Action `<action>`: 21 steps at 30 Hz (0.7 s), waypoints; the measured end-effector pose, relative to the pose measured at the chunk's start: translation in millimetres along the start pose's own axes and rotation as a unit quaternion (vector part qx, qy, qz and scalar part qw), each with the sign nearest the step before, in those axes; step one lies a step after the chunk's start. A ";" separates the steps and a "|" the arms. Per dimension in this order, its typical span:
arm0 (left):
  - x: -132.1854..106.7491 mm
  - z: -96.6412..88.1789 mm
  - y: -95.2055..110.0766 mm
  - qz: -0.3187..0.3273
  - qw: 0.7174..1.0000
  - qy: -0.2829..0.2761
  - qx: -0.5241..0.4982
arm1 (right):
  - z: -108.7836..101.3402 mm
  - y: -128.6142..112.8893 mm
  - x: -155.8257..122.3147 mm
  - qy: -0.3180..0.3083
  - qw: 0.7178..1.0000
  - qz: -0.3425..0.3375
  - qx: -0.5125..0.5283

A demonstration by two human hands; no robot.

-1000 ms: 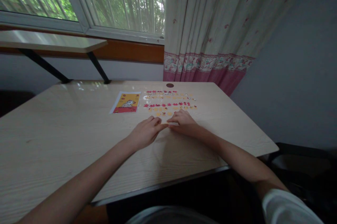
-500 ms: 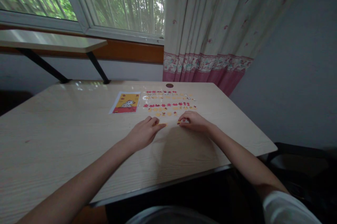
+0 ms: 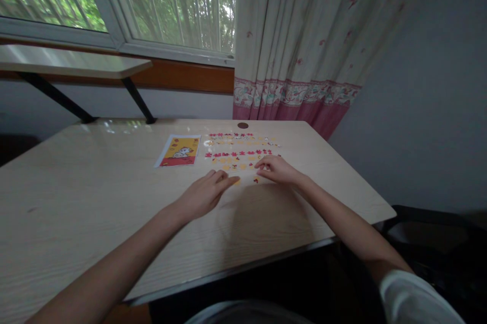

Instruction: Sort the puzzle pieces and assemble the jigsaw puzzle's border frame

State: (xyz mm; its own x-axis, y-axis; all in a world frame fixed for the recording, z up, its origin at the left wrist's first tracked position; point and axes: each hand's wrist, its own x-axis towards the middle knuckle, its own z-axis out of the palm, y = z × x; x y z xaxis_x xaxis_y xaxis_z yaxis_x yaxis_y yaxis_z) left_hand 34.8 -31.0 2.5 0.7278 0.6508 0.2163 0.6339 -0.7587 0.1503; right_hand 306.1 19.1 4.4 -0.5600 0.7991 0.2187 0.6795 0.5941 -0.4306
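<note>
Parted from the flat left hand (image 3: 203,193), the curled right hand (image 3: 277,171) — pinch unclear — is resting on small red-and-yellow puzzle pieces (image 3: 238,154) toward the far edge of the pale wooden tabletop (image 3: 95,187), risking brushing their rows askew.

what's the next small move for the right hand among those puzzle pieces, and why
Probably pinch the loose piece lying just beside the right hand and slide it toward the left hand. It sits apart from the rows of puzzle pieces, and the left fingers rest by a yellow piece nearby.
</note>
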 end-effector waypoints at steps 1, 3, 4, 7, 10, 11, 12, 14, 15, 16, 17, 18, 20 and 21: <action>-0.2 -0.9 -1.2 0.000 1.000 0.006 0.000 | -0.8 2.0 5.3 0.008 1.000 0.001 -0.008; -0.7 -2.8 -5.0 -0.006 1.000 0.015 0.009 | -3.0 5.2 17.6 0.018 0.999 -0.006 -0.031; -1.1 -3.7 -7.4 -0.010 1.000 0.017 0.016 | -3.9 6.5 24.2 0.020 0.999 -0.012 -0.045; -2.6 -5.7 -15.9 -0.023 0.999 0.014 0.037 | -4.2 10.1 42.9 0.003 0.996 -0.028 -0.080; -3.9 -7.2 -22.1 -0.031 0.999 0.010 0.043 | -1.7 12.1 55.6 -0.034 0.995 -0.034 -0.093; -4.1 -7.7 -23.1 -0.032 0.999 0.010 0.042 | -0.9 11.9 58.2 -0.045 0.994 -0.034 -0.094; -4.2 -8.3 -23.6 -0.033 0.999 0.010 0.041 | -0.4 11.1 59.9 -0.052 0.994 -0.030 -0.096; -4.1 -9.6 -23.5 -0.031 0.999 0.010 0.038 | -0.5 8.5 61.9 -0.061 0.993 -0.020 -0.099; -3.9 -10.2 -23.2 -0.029 0.999 0.011 0.036 | -1.1 7.0 62.4 -0.064 0.993 -0.014 -0.101; -3.8 -10.9 -22.9 -0.027 0.999 0.012 0.032 | -1.8 5.5 62.8 -0.067 0.992 -0.006 -0.102; -3.7 -11.4 -22.6 -0.025 0.999 0.012 0.028 | -2.6 4.4 63.3 -0.071 0.992 0.004 -0.104; -3.6 -11.7 -22.5 -0.022 0.999 0.013 0.025 | -3.3 3.7 63.9 -0.076 0.991 0.014 -0.106; -3.6 -11.8 -22.9 -0.016 1.000 0.010 0.019 | -4.1 3.8 65.4 -0.087 0.990 0.028 -0.105; -3.7 -11.5 -23.2 -0.012 1.000 0.008 0.017 | -4.1 4.5 66.3 -0.094 0.990 0.032 -0.104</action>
State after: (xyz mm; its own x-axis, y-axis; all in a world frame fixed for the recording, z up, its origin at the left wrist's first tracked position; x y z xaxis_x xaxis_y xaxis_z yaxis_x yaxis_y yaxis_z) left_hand 14.3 -16.1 9.3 0.7077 0.6684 0.2287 0.6603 -0.7410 0.1222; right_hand 274.0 75.1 20.6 -0.5769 0.8165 0.0221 0.7887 0.5639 -0.2449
